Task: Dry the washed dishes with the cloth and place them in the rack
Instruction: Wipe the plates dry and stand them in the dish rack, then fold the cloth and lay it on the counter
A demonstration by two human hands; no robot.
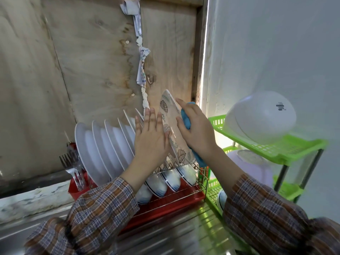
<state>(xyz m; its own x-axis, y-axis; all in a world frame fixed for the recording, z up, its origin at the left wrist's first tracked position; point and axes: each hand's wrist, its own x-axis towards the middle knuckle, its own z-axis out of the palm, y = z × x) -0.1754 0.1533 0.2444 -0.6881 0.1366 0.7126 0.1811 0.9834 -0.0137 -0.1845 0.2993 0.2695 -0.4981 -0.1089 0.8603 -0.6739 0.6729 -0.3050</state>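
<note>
1. Head view: the leaf-patterned plate [172,126] is held upright over the dish rack [184,197], braced by the flat, straight-fingered left hand [150,138]. The blue cloth [185,118], clutched in the right hand [196,133], is pressed on its face.
2. White plates [103,148] and bowls [171,179] are already racked; this plate's drying seems unfinished.

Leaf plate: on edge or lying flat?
On edge, tilted: plate stands steeply over the rack, left hand flat on one side, right hand holding the cloth on the other.
</note>
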